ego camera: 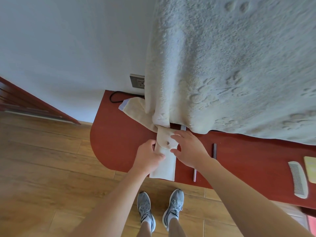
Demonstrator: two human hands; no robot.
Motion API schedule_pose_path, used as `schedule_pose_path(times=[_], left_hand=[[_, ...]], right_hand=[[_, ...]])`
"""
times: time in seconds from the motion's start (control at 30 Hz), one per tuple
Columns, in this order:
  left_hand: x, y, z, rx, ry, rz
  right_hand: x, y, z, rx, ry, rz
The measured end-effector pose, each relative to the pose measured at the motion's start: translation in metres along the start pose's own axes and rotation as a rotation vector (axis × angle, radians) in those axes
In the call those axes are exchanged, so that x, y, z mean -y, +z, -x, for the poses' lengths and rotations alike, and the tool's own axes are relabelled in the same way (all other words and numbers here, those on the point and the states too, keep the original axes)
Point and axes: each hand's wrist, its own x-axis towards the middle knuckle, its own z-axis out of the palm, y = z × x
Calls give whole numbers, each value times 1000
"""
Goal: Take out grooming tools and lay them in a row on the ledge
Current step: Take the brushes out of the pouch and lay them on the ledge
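Pouch (165, 163) flat on ledge (119, 134), flap down, top end under towel (222, 65). Left hand (147, 156) grips pouch's 9 o'clock edge, thumb on top. Right hand (189, 147) spread loose, fingertips touching flap's 3 o'clock side. Comb (297, 180) well apart, 4 o'clock.

Big cream terry towel (230, 65) runs off the top and right edges. It covers the back of the red-brown counter (119, 142) and the right side of the grey wall socket (137, 81). Black cable (114, 97) disappears behind it. Top end of the cream snap-flap fabric pouch (166, 166) sits under the towel; contents not visible. Left hand (147, 156) hides the pouch's left edge. Right hand (189, 147) covers most of a thin silver rod (194, 175) — pinching the flap or just touching, can't tell. Slim dark tool (214, 150) — too small to identify. Yellow card (310, 168) cut by the right edge.
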Motion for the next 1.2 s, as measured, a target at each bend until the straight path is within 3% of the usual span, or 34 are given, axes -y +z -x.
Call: schedule_pose_path(times=[0.27, 0.63, 0.93, 1.2], left_hand=[[-4, -7, 9, 76, -77, 192], [-30, -52, 50, 221, -76, 443], [-50, -85, 89, 348, -18, 447], [-69, -99, 112, 348, 10, 461]], right_hand=[[1, -5, 11, -45, -28, -21], [25, -42, 46, -292, -225, -31], [46, -76, 79, -424, -451, 47], [56, -91, 89, -504, -443, 2]])
